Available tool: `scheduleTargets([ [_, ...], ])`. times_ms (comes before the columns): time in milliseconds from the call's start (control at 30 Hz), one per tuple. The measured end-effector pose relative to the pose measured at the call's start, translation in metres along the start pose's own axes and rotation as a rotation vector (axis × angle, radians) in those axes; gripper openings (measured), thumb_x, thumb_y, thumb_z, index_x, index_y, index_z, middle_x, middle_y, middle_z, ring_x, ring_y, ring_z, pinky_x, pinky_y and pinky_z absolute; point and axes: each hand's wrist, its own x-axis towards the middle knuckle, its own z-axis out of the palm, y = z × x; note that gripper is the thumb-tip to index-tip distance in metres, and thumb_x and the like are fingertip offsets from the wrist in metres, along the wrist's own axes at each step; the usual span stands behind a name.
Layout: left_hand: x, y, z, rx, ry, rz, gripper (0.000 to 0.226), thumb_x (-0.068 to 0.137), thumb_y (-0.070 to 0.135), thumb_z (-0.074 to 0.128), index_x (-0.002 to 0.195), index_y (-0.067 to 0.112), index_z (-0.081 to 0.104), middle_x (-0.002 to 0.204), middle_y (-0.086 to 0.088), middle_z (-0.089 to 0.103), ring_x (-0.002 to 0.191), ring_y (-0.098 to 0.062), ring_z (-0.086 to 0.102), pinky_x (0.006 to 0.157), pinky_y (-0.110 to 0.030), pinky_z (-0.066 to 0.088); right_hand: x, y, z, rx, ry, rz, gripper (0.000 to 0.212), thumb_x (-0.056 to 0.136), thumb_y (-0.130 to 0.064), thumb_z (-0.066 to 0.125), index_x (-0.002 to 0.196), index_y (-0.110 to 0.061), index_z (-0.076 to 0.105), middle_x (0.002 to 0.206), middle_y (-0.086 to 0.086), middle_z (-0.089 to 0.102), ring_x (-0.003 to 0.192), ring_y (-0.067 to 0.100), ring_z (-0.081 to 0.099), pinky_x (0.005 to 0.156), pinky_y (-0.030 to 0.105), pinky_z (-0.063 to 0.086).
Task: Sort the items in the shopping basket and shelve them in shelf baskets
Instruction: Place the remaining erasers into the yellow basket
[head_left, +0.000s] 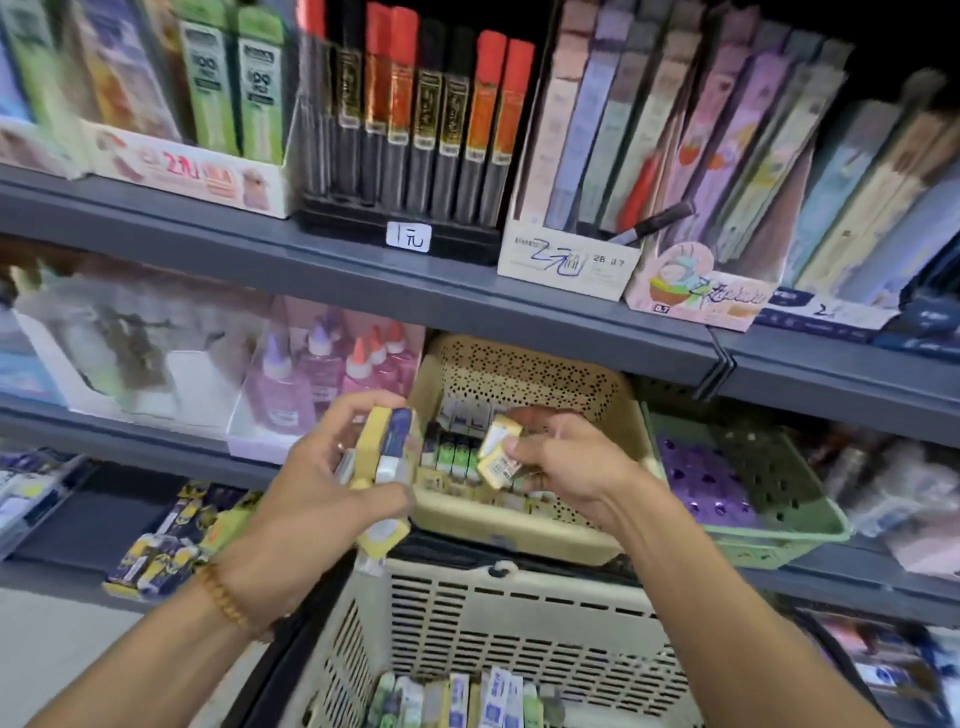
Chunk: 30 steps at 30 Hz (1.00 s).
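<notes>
The left hand (317, 483) is gripping a bundle of small yellow and blue boxes (382, 457), fingers curling over their tops and thumb pressing below. Just right of that grip, the right hand (566, 462) is pinching a small yellow box (497, 451) above the beige shelf basket (524, 525), which is holding more small boxes beneath the pinch. Below both grips, the cream shopping basket (498, 618) is carrying a row of similar packs (457, 699).

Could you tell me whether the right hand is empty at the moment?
No, the right hand pinches small yellow boxes over the beige perforated shelf basket.
</notes>
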Motion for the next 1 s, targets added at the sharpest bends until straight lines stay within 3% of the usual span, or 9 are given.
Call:
scheduleTargets([
  [67,0.007,-0.003,-0.006,-0.065,0.017,-0.004,0.065,0.052,0.001,0.069,0.106,0.037,0.062,0.103,-0.001,0.068,0.090,-0.030,0.066,0.081,-0.044,0.057,0.018,0.007,0.006,-0.090,-0.043,0.110,0.023,0.094,0.002,0.057,0.114,-0.009,0.059,0.098,0.015,0.068,0.080,0.024,0.058,0.054,0.027,0.046],
  [133,0.013,-0.007,-0.009,-0.093,0.020,-0.004,0.066,0.058,-0.008,0.072,0.107,0.036,0.063,0.107,-0.005,0.067,0.090,-0.026,0.067,0.080,-0.038,0.058,0.031,0.014,0.012,-0.160,-0.114,0.194,0.018,0.093,0.002,0.059,0.107,-0.009,0.062,0.099,0.014,0.063,0.073,0.019,0.056,0.053,0.025,0.050],
  [233,0.017,-0.010,-0.013,-0.135,0.005,-0.028,0.067,0.069,-0.021,0.064,0.107,0.034,0.063,0.111,-0.012,0.065,0.091,-0.029,0.065,0.082,-0.044,0.057,0.041,0.017,0.017,-0.167,-0.186,0.229,0.016,0.092,0.004,0.060,0.101,-0.008,0.064,0.093,0.008,0.058,0.064,0.011,0.056,0.052,0.020,0.052],
  [400,0.020,-0.009,-0.015,-0.373,-0.033,-0.126,0.063,0.072,-0.022,0.058,0.114,0.024,0.062,0.107,-0.012,0.067,0.081,-0.022,0.066,0.058,-0.029,0.055,0.041,0.019,0.009,-0.200,-0.205,0.253,0.025,0.090,0.004,0.063,0.114,-0.003,0.066,0.106,0.007,0.062,0.070,0.010,0.063,0.059,0.019,0.056],
  [467,0.020,-0.008,-0.016,-0.453,-0.044,-0.161,0.066,0.062,-0.015,0.064,0.114,0.025,0.063,0.101,-0.008,0.070,0.079,-0.020,0.068,0.059,-0.033,0.057,0.038,0.018,0.005,-0.208,-0.204,0.242,0.022,0.088,0.005,0.066,0.106,-0.008,0.070,0.103,0.005,0.064,0.068,0.009,0.066,0.062,0.019,0.056],
  [600,0.019,-0.004,-0.017,-0.518,-0.072,-0.162,0.066,0.057,-0.007,0.065,0.113,0.026,0.063,0.098,-0.008,0.070,0.085,-0.026,0.068,0.080,-0.056,0.056,0.031,0.013,-0.012,-0.060,-0.106,0.223,0.024,0.082,0.007,0.071,0.103,-0.005,0.066,0.090,0.012,0.071,0.075,0.020,0.072,0.065,0.026,0.059],
  [667,0.019,-0.005,-0.016,-0.539,-0.081,-0.171,0.067,0.057,-0.007,0.066,0.114,0.027,0.063,0.097,-0.007,0.070,0.081,-0.024,0.068,0.080,-0.056,0.056,0.027,0.008,-0.021,-0.174,-0.080,0.202,0.025,0.081,0.003,0.074,0.102,-0.006,0.065,0.083,0.007,0.074,0.075,0.020,0.067,0.062,0.026,0.052],
  [767,0.018,-0.007,-0.013,-0.571,-0.096,-0.186,0.068,0.059,-0.011,0.067,0.116,0.026,0.063,0.101,-0.008,0.069,0.084,-0.026,0.066,0.078,-0.056,0.055,0.023,0.003,-0.021,-0.507,-0.137,0.208,0.013,0.082,-0.005,0.075,0.089,-0.013,0.068,0.078,-0.001,0.070,0.060,0.009,0.058,0.051,0.020,0.046],
  [1000,0.015,-0.008,-0.011,-0.693,-0.132,-0.196,0.072,0.055,-0.008,0.071,0.118,0.026,0.062,0.104,-0.010,0.070,0.089,-0.028,0.070,0.073,-0.050,0.055,0.024,0.012,0.011,-0.631,-0.097,0.081,0.015,0.086,-0.004,0.072,0.080,-0.018,0.069,0.074,-0.005,0.066,0.059,0.007,0.062,0.060,0.021,0.052],
])
